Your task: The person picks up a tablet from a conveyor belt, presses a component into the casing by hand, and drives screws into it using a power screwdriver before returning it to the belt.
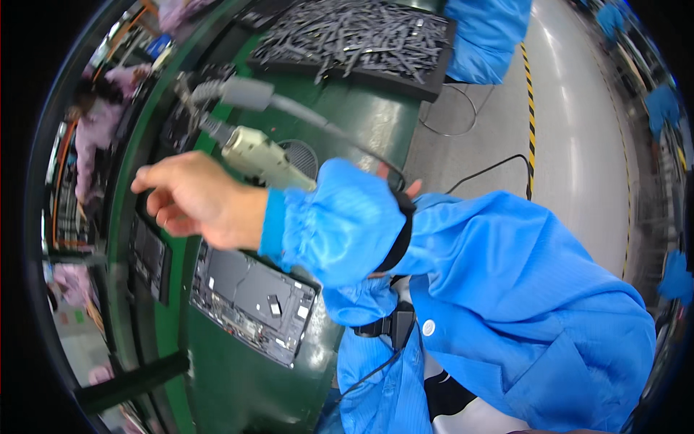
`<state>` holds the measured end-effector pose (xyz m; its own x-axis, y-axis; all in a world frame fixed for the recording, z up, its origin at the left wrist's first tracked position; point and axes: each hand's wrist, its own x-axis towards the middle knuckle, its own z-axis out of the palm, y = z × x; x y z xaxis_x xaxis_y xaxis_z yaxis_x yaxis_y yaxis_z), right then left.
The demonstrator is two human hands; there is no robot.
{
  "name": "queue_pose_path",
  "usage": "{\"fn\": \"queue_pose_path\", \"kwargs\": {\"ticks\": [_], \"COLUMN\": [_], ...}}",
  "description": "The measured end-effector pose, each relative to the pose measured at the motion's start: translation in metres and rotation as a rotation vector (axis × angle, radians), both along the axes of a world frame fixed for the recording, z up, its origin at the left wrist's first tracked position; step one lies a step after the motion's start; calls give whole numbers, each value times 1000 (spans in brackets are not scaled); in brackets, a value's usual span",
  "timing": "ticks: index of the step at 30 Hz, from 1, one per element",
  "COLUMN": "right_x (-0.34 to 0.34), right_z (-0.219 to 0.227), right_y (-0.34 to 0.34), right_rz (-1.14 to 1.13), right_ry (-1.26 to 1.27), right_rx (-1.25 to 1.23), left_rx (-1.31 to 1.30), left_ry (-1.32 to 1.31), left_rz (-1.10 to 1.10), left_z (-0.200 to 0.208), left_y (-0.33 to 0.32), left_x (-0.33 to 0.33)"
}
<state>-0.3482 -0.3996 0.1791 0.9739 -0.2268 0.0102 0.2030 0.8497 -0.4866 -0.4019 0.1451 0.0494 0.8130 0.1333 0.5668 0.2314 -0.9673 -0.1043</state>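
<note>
My right hand [206, 199], in a blue sleeve, reaches out to the left above the green bench. Its index finger points outward while the other fingers curl loosely, and I see nothing in it. Just beyond the wrist hangs a cream handheld tool [264, 153], blurred, resembling an electric screwdriver. Below the hand lies an opened laptop base [249, 300] with its inner parts bare and a small dark piece on top. The left sleeve [361, 300] passes beneath the right arm. Only a bit of my left hand [413, 189] shows past the right sleeve, with its fingers mostly hidden.
A black tray [430, 88] heaped with dark strips stands at the far end of the green bench [361, 119]. A grey cable [311, 116] crosses above it. Another dark device [148, 257] lies at the left. People [101, 137] in pink work beyond.
</note>
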Motion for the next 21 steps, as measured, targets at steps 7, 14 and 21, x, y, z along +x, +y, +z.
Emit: {"fn": "queue_pose_path", "kwargs": {"ticks": [7, 14, 21], "right_x": [-19, -34, -37], "right_z": [-18, -5, -20], "right_y": [-5, 45, 13], "right_rz": [-123, 178, 103], "right_ry": [-87, -270, -250], "right_rx": [-53, -10, 46], "left_rx": [376, 2053, 1922], "left_ry": [-299, -1637, -1679], "left_rz": [151, 589, 616], "left_z": [-22, -24, -32], "left_y": [-90, -490, -520], "left_x": [7, -62, -82]}}
